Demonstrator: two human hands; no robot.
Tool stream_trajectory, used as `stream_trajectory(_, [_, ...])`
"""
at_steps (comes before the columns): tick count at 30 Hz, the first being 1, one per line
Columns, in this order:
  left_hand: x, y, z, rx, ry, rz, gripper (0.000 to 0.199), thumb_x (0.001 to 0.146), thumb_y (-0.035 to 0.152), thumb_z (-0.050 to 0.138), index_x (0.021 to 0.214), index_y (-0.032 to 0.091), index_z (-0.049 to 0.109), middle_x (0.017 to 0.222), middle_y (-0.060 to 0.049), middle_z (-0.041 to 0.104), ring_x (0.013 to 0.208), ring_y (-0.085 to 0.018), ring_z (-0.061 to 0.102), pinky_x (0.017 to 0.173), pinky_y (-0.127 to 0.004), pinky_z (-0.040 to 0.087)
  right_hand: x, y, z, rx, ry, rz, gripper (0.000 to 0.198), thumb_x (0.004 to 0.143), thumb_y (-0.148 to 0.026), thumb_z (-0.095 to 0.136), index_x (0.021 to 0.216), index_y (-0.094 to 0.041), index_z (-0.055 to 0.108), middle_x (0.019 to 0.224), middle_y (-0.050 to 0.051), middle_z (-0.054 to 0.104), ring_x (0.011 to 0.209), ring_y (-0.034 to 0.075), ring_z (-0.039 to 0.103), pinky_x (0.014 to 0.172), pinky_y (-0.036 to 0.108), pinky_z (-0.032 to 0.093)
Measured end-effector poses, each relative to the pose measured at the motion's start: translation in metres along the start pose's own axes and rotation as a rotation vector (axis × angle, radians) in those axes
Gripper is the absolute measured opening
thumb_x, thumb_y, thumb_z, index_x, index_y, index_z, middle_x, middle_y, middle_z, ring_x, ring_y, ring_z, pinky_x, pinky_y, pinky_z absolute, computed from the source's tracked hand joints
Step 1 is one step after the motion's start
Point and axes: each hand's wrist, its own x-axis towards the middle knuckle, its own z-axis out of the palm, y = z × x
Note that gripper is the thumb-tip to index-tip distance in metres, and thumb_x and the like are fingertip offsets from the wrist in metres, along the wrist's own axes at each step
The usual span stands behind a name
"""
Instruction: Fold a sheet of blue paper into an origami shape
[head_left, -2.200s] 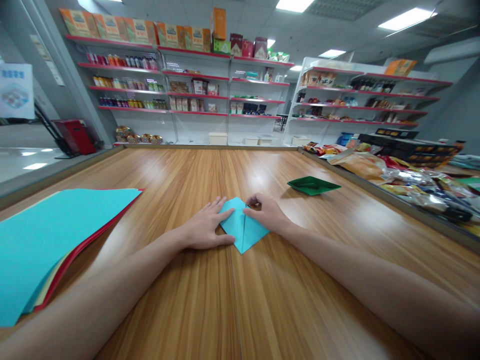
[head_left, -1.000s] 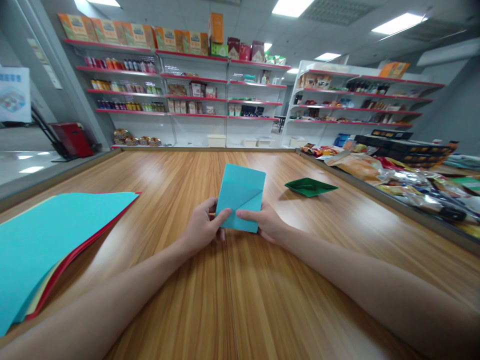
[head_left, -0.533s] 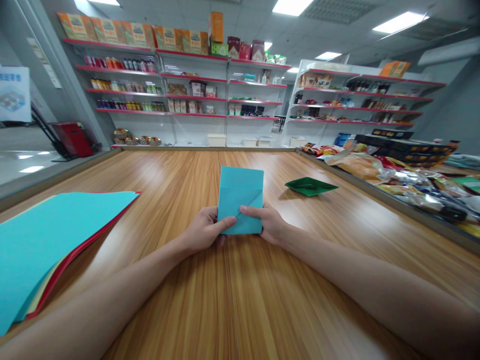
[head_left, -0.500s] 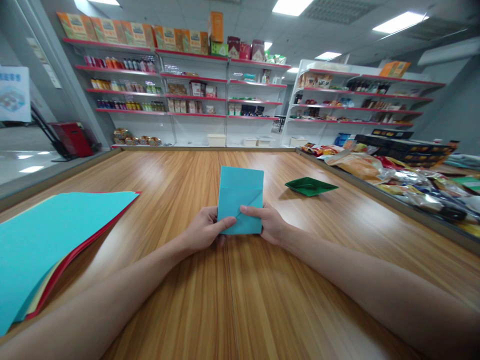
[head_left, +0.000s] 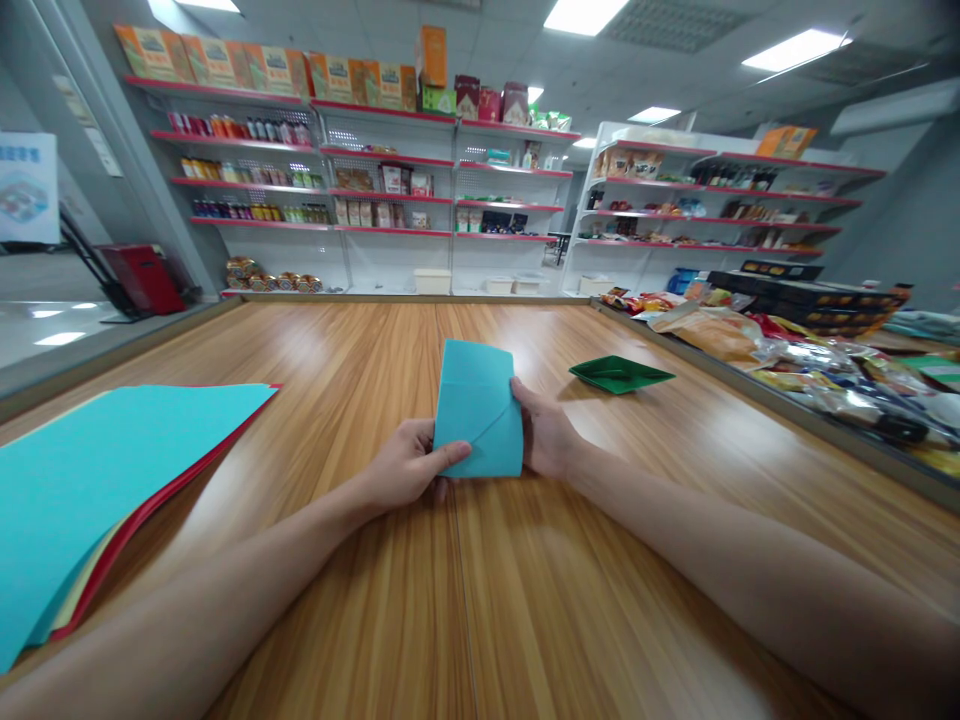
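A light-blue, rectangular folded paper [head_left: 480,410] with a diagonal crease is held over the wood-grain desk [head_left: 360,620]. At its left edge the left hand [head_left: 409,465] clamps it, thumb in front. At its right edge sits the right hand's [head_left: 551,435] thumb; the fingers are mostly hidden, so I cannot tell whether they grip. Right of this paper lies a green, boat-shaped folded paper [head_left: 621,374]; well left, stacked coloured sheets [head_left: 112,470].

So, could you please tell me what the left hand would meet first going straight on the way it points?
The left hand would first meet the folded blue paper it holds; beyond that, probably the right hand, though depth is unclear.
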Motion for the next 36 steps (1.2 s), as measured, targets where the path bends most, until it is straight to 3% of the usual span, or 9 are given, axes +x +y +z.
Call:
stream_trajectory(3, [0.0,-0.003,-0.001,-0.01,0.078,-0.019,0.039,0.079,0.05,0.062,0.068,0.013,0.052,0.05,0.001,0.055,0.036,-0.01,0.053,0.033,-0.018,0.04,-0.001,0.006,-0.001,-0.026,-0.109,-0.092,0.066,0.079,-0.071,0.044,0.115,-0.018,0.059,0.105,0.012,0.068,0.103,0.029,0.062,0.088,0.048,0.05])
stream_trajectory(6, [0.002,-0.005,-0.003,0.008,0.108,-0.03,0.04,0.079,0.05,0.062,0.068,0.012,0.054,0.051,0.0,0.057,0.037,-0.01,0.053,0.034,-0.019,0.042,-0.005,0.014,0.002,-0.115,-0.178,-0.16,0.057,0.07,-0.056,0.069,0.11,-0.017,0.062,0.106,0.012,0.068,0.098,0.029,0.064,0.087,0.046,0.051])
stream_trajectory(9, [0.003,-0.005,-0.002,0.031,0.079,-0.029,0.041,0.079,0.051,0.061,0.069,0.012,0.056,0.052,0.0,0.056,0.039,-0.011,0.054,0.035,-0.02,0.044,-0.009,0.018,0.007,-0.212,-0.111,-0.225,0.048,0.064,-0.032,0.08,0.107,-0.017,0.065,0.104,0.01,0.069,0.092,0.026,0.066,0.086,0.044,0.052])
stream_trajectory(15, [0.004,0.0,0.004,0.189,0.126,-0.027,0.048,0.085,0.051,0.054,0.055,0.013,0.052,0.04,-0.001,0.054,0.035,-0.01,0.05,0.036,-0.018,0.038,-0.01,0.014,0.012,-0.12,-0.005,-0.21,0.045,0.061,-0.026,0.081,0.103,-0.017,0.067,0.095,0.007,0.072,0.084,0.024,0.068,0.082,0.042,0.053])
stream_trajectory(20, [0.004,0.001,0.001,0.175,-0.037,0.021,0.055,0.087,0.055,0.047,0.052,0.013,0.053,0.041,-0.003,0.056,0.037,-0.01,0.051,0.039,-0.018,0.037,-0.009,0.011,0.01,-0.076,0.006,-0.15,0.037,0.06,-0.024,0.08,0.094,-0.014,0.069,0.092,0.008,0.072,0.08,0.024,0.069,0.078,0.039,0.055])
stream_trajectory(24, [0.004,-0.001,-0.003,0.035,-0.205,0.012,0.052,0.084,0.057,0.051,0.063,0.01,0.058,0.052,-0.006,0.062,0.041,-0.011,0.056,0.041,-0.019,0.039,-0.008,0.007,0.007,-0.038,-0.01,-0.067,0.039,0.058,-0.022,0.08,0.093,-0.013,0.068,0.09,0.009,0.073,0.078,0.024,0.068,0.075,0.038,0.055])
stream_trajectory(29, [0.003,-0.002,-0.007,-0.038,-0.321,-0.009,0.046,0.089,0.049,0.05,0.075,0.007,0.062,0.046,-0.005,0.059,0.04,-0.01,0.056,0.044,-0.018,0.039,-0.007,0.006,0.005,-0.021,-0.016,-0.065,0.037,0.058,-0.022,0.08,0.092,-0.013,0.068,0.09,0.009,0.072,0.079,0.023,0.068,0.076,0.037,0.054])
stream_trajectory(33, [0.003,-0.003,-0.006,-0.163,-0.272,-0.015,0.036,0.084,0.046,0.06,0.09,0.01,0.056,0.07,-0.009,0.069,0.044,-0.013,0.061,0.042,-0.021,0.045,-0.007,0.01,0.005,-0.068,-0.009,-0.152,0.035,0.061,-0.024,0.08,0.093,-0.014,0.068,0.09,0.008,0.072,0.077,0.021,0.068,0.076,0.037,0.054])
stream_trajectory(36, [0.003,-0.005,-0.003,-0.116,-0.166,-0.049,0.039,0.084,0.049,0.057,0.083,0.01,0.055,0.066,-0.011,0.069,0.041,-0.013,0.06,0.038,-0.02,0.044,-0.007,0.013,0.004,-0.146,-0.025,-0.199,0.037,0.06,-0.024,0.08,0.094,-0.014,0.069,0.094,0.009,0.071,0.078,0.021,0.067,0.076,0.037,0.054])
